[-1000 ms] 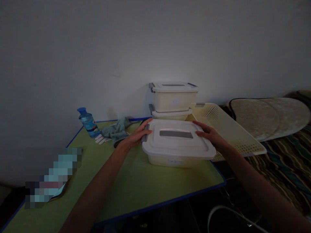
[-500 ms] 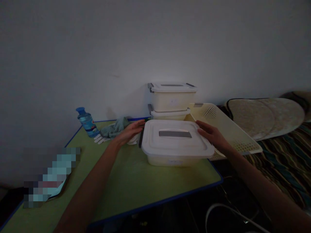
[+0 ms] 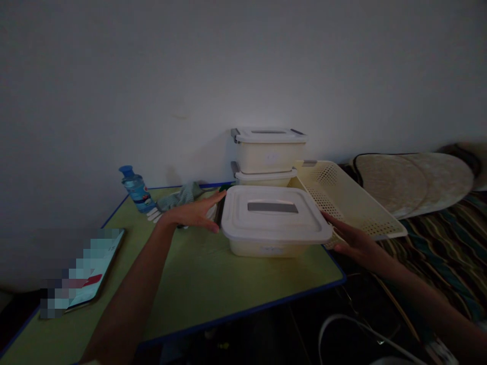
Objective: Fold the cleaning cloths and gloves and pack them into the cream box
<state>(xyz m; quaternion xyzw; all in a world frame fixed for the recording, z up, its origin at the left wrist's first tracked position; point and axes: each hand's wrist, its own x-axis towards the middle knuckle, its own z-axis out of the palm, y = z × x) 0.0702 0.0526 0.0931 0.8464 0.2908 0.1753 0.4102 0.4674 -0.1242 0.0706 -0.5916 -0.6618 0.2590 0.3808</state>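
Note:
A cream storage box with a white lid (image 3: 274,225) and a grey handle stands on the green table (image 3: 213,294). At the box's left side is my left hand (image 3: 198,212), open, thumb and fingers apart near its dark latch. My right hand (image 3: 352,241) is by the right end of the box, with fingers stretched and thumb apart; whether the fingertips touch the lid I cannot tell. Behind it, two similar lidded boxes (image 3: 271,156) are stacked against the wall.
A cream perforated basket (image 3: 353,203) lies tilted at the right, beside a striped cover (image 3: 449,243) and a rolled beige cushion (image 3: 411,182). At the left are a blue bottle (image 3: 137,190), a grey-green cloth (image 3: 184,196) and a tablet-like device (image 3: 95,274). A white cable (image 3: 323,329) hangs below.
My right hand has moved from the lid's far right corner down and right toward its near end. My left hand's thumb has spread and dropped lower. The box looks unmoved.

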